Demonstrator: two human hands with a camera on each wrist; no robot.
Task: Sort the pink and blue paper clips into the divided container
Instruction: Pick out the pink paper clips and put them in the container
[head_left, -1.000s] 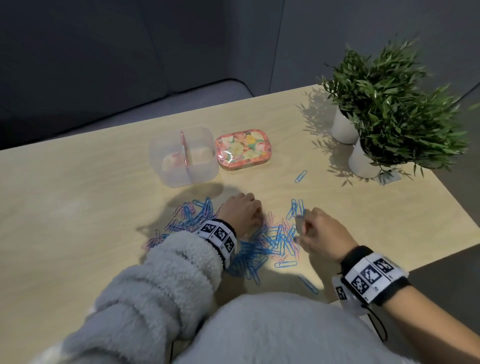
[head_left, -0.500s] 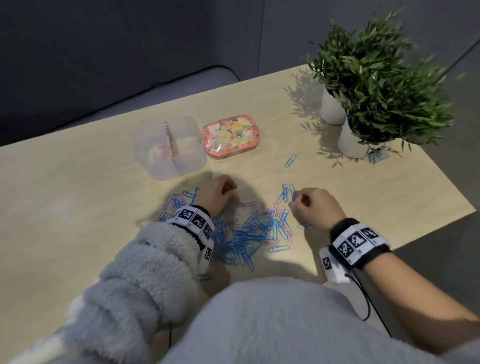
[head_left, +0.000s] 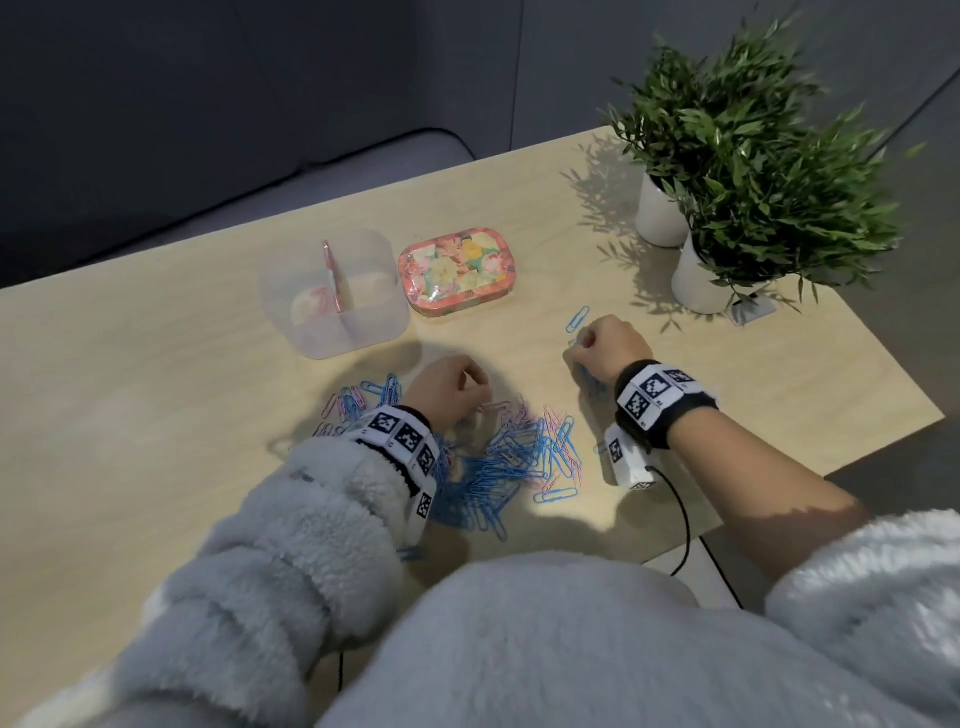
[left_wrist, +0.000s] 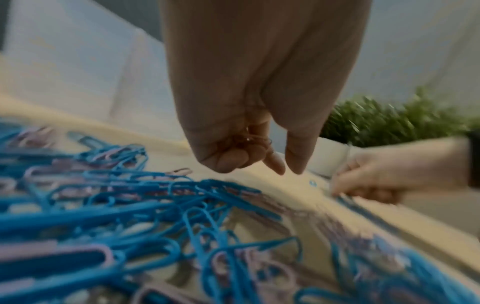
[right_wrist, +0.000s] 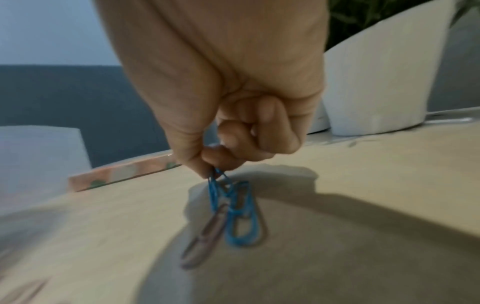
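Observation:
A heap of blue and pink paper clips lies on the wooden table in front of me. The clear divided container stands behind it, with pink clips in its left compartment. My left hand hovers over the heap's far edge, its curled fingers holding several pink clips. My right hand is right of the heap, pinching a small bunch of blue clips between thumb and forefinger, lifted just above the table. A single blue clip lies just beyond that hand.
A floral tin sits right of the container. Two potted plants in white pots stand at the table's far right. The table's right edge is close to my right hand. A dark sofa lies beyond the far edge.
My right hand has moved away from the heap, forward and right, lifting blue clips with it. My left hand has shifted a little toward the heap's far edge.

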